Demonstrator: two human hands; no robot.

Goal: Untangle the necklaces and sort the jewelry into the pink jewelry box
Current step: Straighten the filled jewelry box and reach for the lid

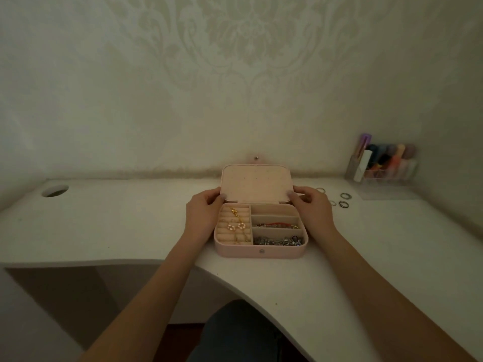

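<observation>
1. Jewelry box point(261, 250), pink, sits open on the white desk point(130, 226) near its front edge, its lid point(254, 182) standing nearly upright at the back.
2. Gold chain point(239, 226) lies over the ring rolls on the left; a red bracelet point(277, 224) fills the middle right compartment and silver pieces point(277, 241) the front one.
3. Left hand point(202, 212) has curled fingers gripping the lid's left edge, thumb on the inner face.
4. Right hand point(309, 205) grips the lid's right edge the same way, thumb on its lower corner.
5. Loose rings point(342, 201) lie on the desk just right of that hand; a clear organizer point(384, 165) stands by the wall beyond.
</observation>
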